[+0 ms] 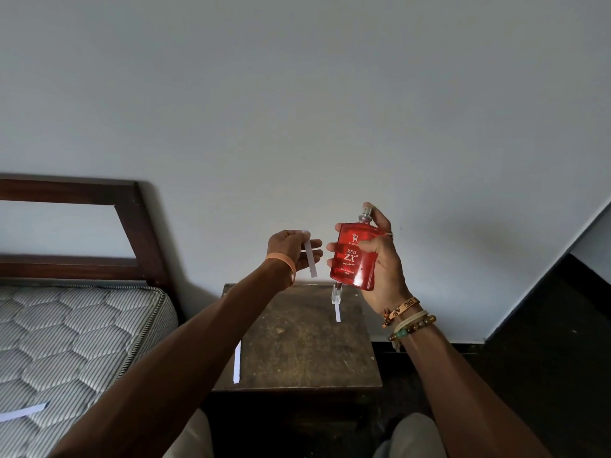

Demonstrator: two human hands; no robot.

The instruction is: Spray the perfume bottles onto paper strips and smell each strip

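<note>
Head view: left hand [287, 248] fingers pinch a paper strip [311, 264]; right hand [385, 262] fingers wrap the red perfume bottle [352, 259].

Mattress [76, 328] left of table [297, 352], first strip [23, 412] on mattress. Small bottle [336, 295], second strip [337, 312], third strip [237, 361] on table.

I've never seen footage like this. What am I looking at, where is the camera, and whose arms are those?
No machine here: the grips are a person's two bare hands, filmed by one head-worn camera looking forward and down. The left hand pinches a white paper strip. The right hand holds a red perfume bottle upright, one finger on its sprayer. Below stands a small dark table with a small clear bottle, a second strip by it, and a third strip at the left edge. A fourth strip lies on the mattress.
</note>
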